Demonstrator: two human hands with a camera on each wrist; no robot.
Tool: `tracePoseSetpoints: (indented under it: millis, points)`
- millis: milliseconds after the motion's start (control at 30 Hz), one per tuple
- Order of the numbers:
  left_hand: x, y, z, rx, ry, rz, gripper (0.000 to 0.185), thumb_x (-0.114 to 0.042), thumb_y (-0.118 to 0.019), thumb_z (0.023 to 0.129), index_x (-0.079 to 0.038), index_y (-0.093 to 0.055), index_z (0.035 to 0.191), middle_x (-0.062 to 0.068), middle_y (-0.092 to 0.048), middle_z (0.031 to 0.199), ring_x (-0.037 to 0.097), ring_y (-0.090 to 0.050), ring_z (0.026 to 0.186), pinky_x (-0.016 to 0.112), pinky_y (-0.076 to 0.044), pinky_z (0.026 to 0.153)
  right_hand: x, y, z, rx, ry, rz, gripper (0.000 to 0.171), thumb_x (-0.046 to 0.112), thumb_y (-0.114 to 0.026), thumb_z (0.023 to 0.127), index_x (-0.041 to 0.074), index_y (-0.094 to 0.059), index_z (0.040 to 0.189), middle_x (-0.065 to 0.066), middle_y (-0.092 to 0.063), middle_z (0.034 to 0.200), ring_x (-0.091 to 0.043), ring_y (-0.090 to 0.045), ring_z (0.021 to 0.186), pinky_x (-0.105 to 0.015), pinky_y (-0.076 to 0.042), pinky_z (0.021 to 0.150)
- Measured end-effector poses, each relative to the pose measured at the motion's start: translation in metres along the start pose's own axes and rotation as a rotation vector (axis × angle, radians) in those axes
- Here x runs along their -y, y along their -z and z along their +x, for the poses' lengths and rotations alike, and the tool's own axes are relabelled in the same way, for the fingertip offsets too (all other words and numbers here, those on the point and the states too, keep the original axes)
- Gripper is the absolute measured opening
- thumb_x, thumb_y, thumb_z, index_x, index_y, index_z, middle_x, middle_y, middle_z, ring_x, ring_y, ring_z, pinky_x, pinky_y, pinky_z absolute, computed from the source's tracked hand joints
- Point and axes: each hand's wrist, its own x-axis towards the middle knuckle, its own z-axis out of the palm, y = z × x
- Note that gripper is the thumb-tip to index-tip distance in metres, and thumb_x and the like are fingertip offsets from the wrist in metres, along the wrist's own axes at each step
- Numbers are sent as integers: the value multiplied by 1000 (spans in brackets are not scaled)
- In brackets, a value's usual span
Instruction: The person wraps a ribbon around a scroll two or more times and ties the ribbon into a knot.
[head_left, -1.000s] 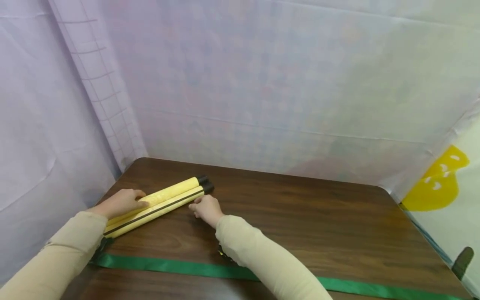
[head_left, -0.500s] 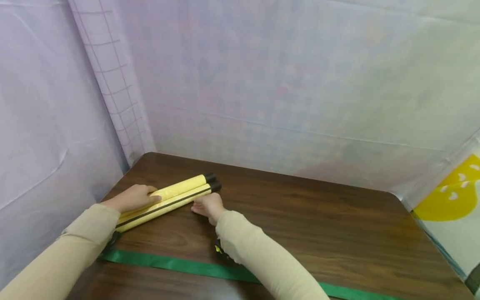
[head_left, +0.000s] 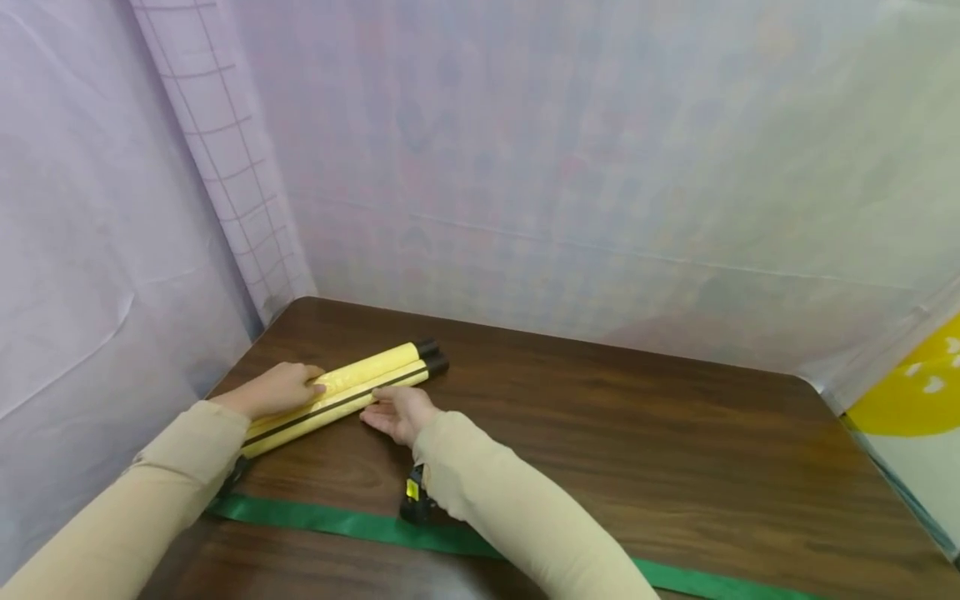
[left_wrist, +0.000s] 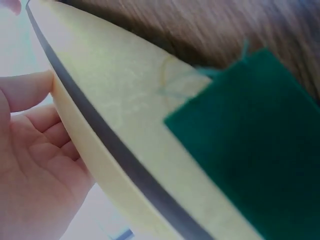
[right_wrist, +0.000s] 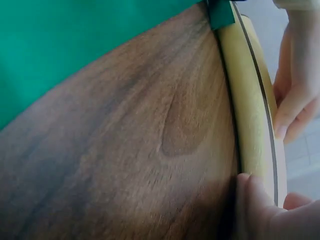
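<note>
From the head view, the left hand (head_left: 276,388) lies on the near part of a pair of yellow rolls (head_left: 347,394) with dark end caps, which rest side by side on the brown counter (head_left: 600,433) and run from the left hand away towards the far caps; its fingers are laid over the upper roll, loosely bent rather than clenched. The right hand (head_left: 397,413) sits just beside the rolls on their right side, fingers relaxed and touching the lower roll's edge, holding nothing. A green ribbon (head_left: 352,523) lies flat across the counter nearer the person than both hands. Since neither hand really grips, the round rolls could, I judge, drift apart or roll off towards the far left corner under an uneven push. In the left wrist view the rolls (left_wrist: 125,130) fill the frame with a dark line between them, the left hand's fingers (left_wrist: 30,135) curving beside one without closing round it, and a ribbon end (left_wrist: 250,145) lies over them; a sliding roll might drag that end askew. The right wrist view shows the right hand's fingertips (right_wrist: 252,200) against the roll (right_wrist: 252,120), the left hand's fingers (right_wrist: 292,100) on its far side, and ribbon (right_wrist: 75,45) behind; a slip here seems likely to pinch a finger.
</note>
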Motion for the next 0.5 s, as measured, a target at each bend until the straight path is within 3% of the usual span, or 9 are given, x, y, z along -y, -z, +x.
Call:
tracePoseSetpoints:
  millis: [333, 500]
  points:
    - [-5, 3, 2, 8, -36, 38, 36, -13, -54, 92, 16, -56, 113, 31, -60, 108, 47, -55, 103, 54, -43, 87, -12, -10, -2, -77, 51, 43, 21, -5, -60, 86, -10, -56, 106, -22, -56, 96, -35, -58, 103, -32, -49, 88]
    - [-8, 3, 4, -2, -35, 22, 38, -13, -53, 93, 17, -53, 117, 32, -58, 113, 47, -53, 106, 54, -42, 89, -15, -8, -1, -99, 88, 84, 15, -7, -59, 84, -8, -56, 99, -16, -57, 88, -29, -61, 96, -31, -49, 87]
